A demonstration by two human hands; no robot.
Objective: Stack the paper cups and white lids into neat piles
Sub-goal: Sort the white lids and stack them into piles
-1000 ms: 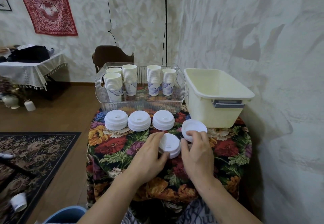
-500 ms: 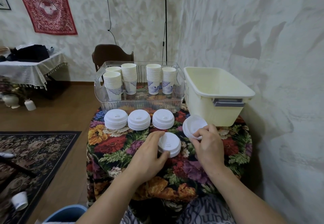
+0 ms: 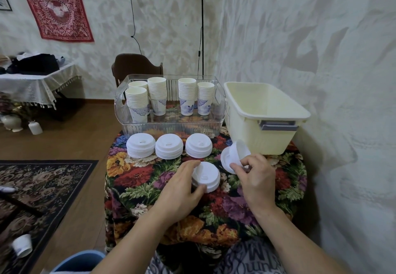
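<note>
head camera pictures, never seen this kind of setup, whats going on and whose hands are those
There is no machine here. A person wears a camera on the head, so you look down at their own two bare hands over a small table with a flowered cloth.

At the back, a clear tray holds five stacks of paper cups, beside an empty cream tub. In front of the tray stand three piles of white lids.

The left hand steadies a fourth, shorter pile. The right hand holds a single lid in its fingers, tilted up off the cloth, probably bound for that pile.
</note>
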